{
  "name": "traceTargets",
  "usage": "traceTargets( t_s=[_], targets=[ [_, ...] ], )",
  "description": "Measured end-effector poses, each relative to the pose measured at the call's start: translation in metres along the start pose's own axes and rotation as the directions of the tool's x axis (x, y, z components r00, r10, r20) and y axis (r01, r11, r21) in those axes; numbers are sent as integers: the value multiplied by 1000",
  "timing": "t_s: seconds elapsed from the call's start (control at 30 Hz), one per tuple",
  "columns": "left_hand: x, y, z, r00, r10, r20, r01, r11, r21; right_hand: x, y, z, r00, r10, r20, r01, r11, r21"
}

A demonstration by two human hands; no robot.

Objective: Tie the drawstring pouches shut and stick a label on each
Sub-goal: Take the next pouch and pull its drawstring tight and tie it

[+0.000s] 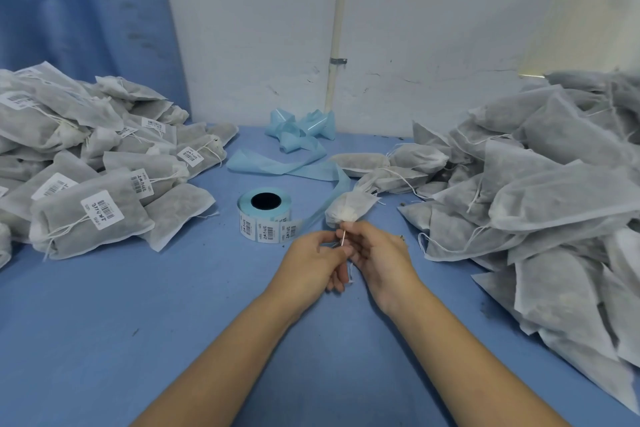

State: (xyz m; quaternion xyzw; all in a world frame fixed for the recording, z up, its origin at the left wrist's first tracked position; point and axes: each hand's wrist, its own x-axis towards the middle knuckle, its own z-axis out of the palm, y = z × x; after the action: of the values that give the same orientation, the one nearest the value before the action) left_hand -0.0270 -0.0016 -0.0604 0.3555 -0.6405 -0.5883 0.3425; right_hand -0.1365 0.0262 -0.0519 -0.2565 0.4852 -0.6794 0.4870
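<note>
A small white drawstring pouch [349,206] lies on the blue table just beyond my hands, its gathered neck toward me. My right hand [375,253] pinches the white drawstring [343,238] right at the neck. My left hand [317,258] grips the same string a little lower, fingers closed and touching the right hand. A roll of barcode labels [265,217] on pale blue backing stands just left of the pouch.
Labelled, tied pouches [86,163] are heaped at the left. Unlabelled pouches [540,191] are piled high at the right. Used blue backing strip [294,146] curls at the back by the white wall. A blue curtain hangs at the far left.
</note>
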Motion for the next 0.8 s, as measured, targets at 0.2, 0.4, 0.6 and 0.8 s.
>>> traceTargets(
  t_s=[0.2,0.4,0.6,0.8],
  targets=[
    [-3,-6,-2,976,83,-200,-44,980,195,1,-1,-2,997,14,80,-5,994,-108],
    [-9,-8,-14,933,348,-93,-96,490,866,-2,-4,-15,934,-337,120,306,575,-759],
    [-12,-7,-10,833,546,-93,-200,454,868,-11,-2,-14,865,-431,258,328,96,-940],
    [-6,-4,-6,856,515,-41,-439,767,468,-20,-1,-9,747,-477,462,423,-195,-885]
  ],
)
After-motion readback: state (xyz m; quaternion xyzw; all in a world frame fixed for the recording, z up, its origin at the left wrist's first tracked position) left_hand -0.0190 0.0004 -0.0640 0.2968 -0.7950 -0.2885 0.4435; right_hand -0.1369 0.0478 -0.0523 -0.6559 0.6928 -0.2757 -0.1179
